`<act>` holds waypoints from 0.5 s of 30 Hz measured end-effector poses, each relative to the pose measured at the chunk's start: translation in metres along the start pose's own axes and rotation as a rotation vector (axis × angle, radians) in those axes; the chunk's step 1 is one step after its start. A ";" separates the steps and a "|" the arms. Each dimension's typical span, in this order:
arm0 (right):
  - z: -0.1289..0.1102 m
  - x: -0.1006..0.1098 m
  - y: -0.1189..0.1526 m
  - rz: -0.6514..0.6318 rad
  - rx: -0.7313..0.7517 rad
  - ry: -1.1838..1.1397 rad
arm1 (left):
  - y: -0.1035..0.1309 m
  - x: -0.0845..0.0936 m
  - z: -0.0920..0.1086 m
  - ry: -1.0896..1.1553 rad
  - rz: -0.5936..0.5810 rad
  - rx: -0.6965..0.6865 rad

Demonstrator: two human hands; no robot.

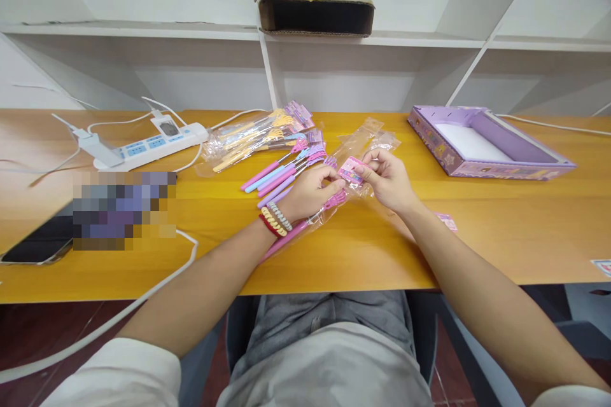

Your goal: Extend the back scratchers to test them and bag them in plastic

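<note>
A small pink printed card [351, 170] is between my two hands, over the table. My right hand [389, 181] pinches its right edge with thumb and fingers. My left hand [310, 194] is closed at the card's left side, on a clear plastic bag [312, 222]. Within that bag lies a pink back scratcher [289, 238] with a claw-like head, slanting under my left hand. Just beyond are several loose back scratchers [277, 178] with pink, blue and purple handles and metal rods. Clear bags [365, 133] lie behind my hands.
Bagged back scratchers [252, 143] with pink cards lie behind the loose ones. A power strip [153, 147], cables and a phone [41, 232] are left. At right sit a purple box [506, 168] and another pink card [447, 222]. White shelves hold a cardboard box [315, 16].
</note>
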State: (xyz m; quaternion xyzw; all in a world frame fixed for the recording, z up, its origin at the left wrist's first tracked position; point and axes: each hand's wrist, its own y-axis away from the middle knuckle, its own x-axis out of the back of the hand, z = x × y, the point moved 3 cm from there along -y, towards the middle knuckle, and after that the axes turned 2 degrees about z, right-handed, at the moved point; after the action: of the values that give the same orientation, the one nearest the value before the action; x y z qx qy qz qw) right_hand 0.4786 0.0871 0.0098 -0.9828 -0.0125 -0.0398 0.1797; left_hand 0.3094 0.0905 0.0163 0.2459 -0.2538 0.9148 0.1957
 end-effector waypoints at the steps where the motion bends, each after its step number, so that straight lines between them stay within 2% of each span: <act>1: 0.000 0.000 0.000 0.009 -0.002 0.010 | 0.000 0.000 0.000 0.022 -0.003 0.010; 9: -0.004 0.003 -0.001 0.002 -0.033 -0.048 | 0.001 -0.001 -0.004 0.078 -0.007 0.062; 15: -0.003 0.006 -0.002 -0.011 -0.102 -0.094 | 0.002 0.001 0.000 0.140 0.033 0.094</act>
State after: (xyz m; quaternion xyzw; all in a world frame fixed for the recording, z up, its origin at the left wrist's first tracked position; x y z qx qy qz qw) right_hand 0.4839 0.0876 0.0134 -0.9914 -0.0244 0.0047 0.1283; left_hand 0.3075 0.0888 0.0165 0.1860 -0.2004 0.9437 0.1862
